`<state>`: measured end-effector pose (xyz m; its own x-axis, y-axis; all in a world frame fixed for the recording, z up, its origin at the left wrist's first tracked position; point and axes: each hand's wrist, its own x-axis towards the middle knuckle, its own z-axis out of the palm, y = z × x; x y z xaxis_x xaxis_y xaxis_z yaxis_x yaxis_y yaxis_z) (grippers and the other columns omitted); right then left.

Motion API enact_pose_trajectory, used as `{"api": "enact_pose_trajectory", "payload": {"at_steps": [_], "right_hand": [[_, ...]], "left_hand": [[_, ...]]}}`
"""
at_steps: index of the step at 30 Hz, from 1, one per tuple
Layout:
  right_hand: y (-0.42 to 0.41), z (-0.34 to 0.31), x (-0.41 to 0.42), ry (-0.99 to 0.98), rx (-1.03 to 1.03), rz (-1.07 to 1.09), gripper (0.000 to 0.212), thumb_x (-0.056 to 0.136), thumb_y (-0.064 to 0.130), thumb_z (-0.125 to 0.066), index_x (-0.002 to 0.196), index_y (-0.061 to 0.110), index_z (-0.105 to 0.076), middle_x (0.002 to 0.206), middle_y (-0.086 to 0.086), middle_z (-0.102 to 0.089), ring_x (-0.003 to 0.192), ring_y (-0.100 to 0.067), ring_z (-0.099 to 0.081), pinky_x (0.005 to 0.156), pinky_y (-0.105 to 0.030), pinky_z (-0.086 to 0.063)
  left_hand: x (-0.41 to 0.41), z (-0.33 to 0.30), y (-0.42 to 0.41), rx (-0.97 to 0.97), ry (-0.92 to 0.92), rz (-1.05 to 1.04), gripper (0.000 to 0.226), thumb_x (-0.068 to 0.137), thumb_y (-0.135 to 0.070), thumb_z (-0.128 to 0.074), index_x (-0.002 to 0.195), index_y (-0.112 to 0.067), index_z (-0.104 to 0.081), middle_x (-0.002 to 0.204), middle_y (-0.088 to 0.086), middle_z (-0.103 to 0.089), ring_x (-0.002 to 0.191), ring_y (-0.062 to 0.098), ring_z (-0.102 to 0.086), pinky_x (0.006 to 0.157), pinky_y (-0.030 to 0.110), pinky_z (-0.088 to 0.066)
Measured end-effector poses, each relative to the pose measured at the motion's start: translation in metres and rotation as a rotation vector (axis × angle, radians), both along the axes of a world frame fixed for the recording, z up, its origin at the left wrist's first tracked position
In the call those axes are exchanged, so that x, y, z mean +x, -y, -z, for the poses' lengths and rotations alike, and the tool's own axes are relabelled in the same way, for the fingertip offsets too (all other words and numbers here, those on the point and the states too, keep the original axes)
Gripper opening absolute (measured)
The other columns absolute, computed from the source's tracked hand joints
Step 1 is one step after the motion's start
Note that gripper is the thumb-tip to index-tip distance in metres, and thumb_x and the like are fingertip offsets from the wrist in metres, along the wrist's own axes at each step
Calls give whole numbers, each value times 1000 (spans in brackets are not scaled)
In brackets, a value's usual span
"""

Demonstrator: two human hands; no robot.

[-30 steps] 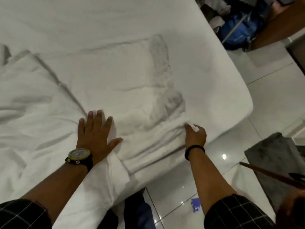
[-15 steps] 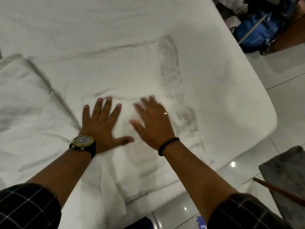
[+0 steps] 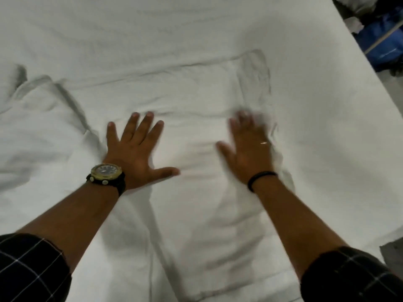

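Observation:
A white cloth (image 3: 196, 101) lies spread flat on a white bed (image 3: 316, 105), its far edge and right edge showing as faint ridges. My left hand (image 3: 135, 153), with a gold watch on the wrist, presses flat on the cloth with fingers spread. My right hand (image 3: 248, 149), wearing a ring and a black wristband, lies flat on the cloth near its right edge and is blurred by motion. Neither hand holds anything.
Rumpled white bedding (image 3: 39, 118) bunches up at the left. A blue bag (image 3: 383, 42) and dark clutter sit on the floor past the bed's right edge. A grey mat corner (image 3: 392, 251) shows at the lower right.
My right hand let go of the cloth's edge, laid flat on the cloth, then slid right. My left hand stayed pressed flat. The view moved closer over the bed.

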<state>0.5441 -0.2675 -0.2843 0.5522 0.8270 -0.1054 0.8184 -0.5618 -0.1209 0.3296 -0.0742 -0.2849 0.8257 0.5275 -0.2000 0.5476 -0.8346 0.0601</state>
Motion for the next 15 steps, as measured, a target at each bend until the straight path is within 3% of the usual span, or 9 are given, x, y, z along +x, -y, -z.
{"api": "enact_pose_trajectory", "payload": {"at_steps": [2,5,6,8,10,12,15], "right_hand": [[0,-1,44,23,-56,288,75,98,55,-32,154,10,-13,163,-11,-6,149,-30,-5,118,-51,-2],[-25,-17,83,-166,-56,605,79,98,57,-25,152,2,-8,162,-17,-3,149,-30,0,119,-53,-3],[-40,-20,76,-132,6,550,79,98,56,-27,152,1,-10,162,-19,-4,149,-31,0,119,-52,-3],[-77,-22,42,-92,189,166,75,98,53,-33,152,3,-17,161,-20,-11,149,-35,-5,120,-49,-3],[-107,-13,16,-91,140,-223,74,95,61,-31,153,15,-20,162,-11,-11,149,-30,-5,118,-46,-1],[-119,-1,33,-3,17,-178,79,91,68,-28,153,20,-18,163,-6,-9,150,-25,-4,119,-48,-1],[-111,5,89,86,-40,171,88,89,73,-17,154,12,-12,163,-9,-5,150,-26,-2,118,-54,-3]], "left_hand": [[0,-1,-17,1,-8,-60,123,58,-105,-22,154,-37,13,165,-7,18,151,20,20,116,64,10],[12,0,-35,-9,-1,-144,126,55,-106,-18,154,-35,16,164,-5,22,150,22,22,115,64,14],[18,2,-38,-7,6,-154,127,54,-106,-17,154,-34,15,164,-5,21,150,22,22,114,64,15],[27,5,-45,9,23,-162,129,53,-107,-16,155,-33,11,165,-4,18,151,22,21,114,65,14],[33,7,-53,15,51,-175,130,52,-107,-17,155,-33,9,165,-4,17,151,22,20,114,65,13],[37,10,-56,15,53,-163,131,51,-107,-17,155,-33,10,165,-5,17,151,22,20,114,66,13],[37,12,-59,30,53,-156,131,51,-107,-16,155,-33,12,165,-4,19,150,23,21,113,66,14]]}}
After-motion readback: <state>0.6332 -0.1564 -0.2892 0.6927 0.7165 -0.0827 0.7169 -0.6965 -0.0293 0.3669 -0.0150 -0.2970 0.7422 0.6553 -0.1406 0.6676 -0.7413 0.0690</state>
